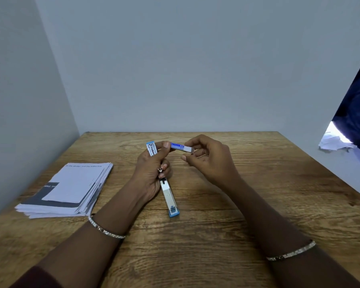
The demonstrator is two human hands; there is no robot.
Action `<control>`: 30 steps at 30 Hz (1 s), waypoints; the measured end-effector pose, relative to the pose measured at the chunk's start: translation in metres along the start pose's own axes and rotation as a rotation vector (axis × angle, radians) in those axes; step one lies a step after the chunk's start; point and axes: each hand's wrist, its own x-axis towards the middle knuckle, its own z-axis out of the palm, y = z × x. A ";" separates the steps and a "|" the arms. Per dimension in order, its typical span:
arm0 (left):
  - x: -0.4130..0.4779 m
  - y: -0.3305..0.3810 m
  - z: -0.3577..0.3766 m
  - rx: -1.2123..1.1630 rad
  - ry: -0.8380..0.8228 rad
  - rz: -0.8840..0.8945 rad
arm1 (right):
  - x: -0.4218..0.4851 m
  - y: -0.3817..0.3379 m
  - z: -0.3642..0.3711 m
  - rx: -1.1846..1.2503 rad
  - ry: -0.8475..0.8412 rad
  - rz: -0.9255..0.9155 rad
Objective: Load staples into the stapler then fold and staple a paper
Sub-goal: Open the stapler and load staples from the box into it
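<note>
Stapler: the blue and silver stapler (169, 196) is swung wide open, over the middle of the wooden table (206, 235).
Stapler ends: one blue end points up and away, above the fingers. The other blue end lies low, close to the person.
Left hand: the left hand (149, 173) has its fingers curled tight round the middle of the stapler.
Left thumb: the thumb (165, 146) sticks up beside the far end of the stapler, and its tip is right at the left end of the staple box.
Staple box: the small blue and white staple box (181, 147) is up in the air, just to the right of the stapler's far end.
Right hand: the right hand (211, 161) holds the right end of the box with bent fingers. Its thumb sits just under the box.
Inside the box: cannot tell.
Inside the stapler: some metal bits show at the far end, but they are too small to tell if staples are there.
Paper: a messy stack of paper (71, 188) lies on the table to the left, well apart from the hands.
Hidden: the left hand covers the middle of the stapler.
Cut off: some crumpled paper (335, 141) and a dark blue cloth (357, 96) run off the right edge.
</note>
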 end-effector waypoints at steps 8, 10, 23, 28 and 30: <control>0.002 0.004 -0.005 -0.028 -0.028 -0.019 | 0.002 0.000 -0.003 -0.049 0.079 -0.118; 0.002 0.006 -0.004 -0.017 -0.058 0.000 | 0.001 0.001 -0.004 -0.049 0.055 -0.122; 0.008 0.006 -0.011 0.150 -0.068 0.123 | 0.002 -0.007 -0.008 0.225 -0.001 0.024; 0.008 0.007 -0.011 0.078 -0.099 0.122 | 0.001 -0.005 -0.007 0.195 -0.025 0.003; 0.006 0.008 -0.009 0.064 -0.122 0.126 | 0.000 -0.006 -0.006 0.178 -0.024 -0.006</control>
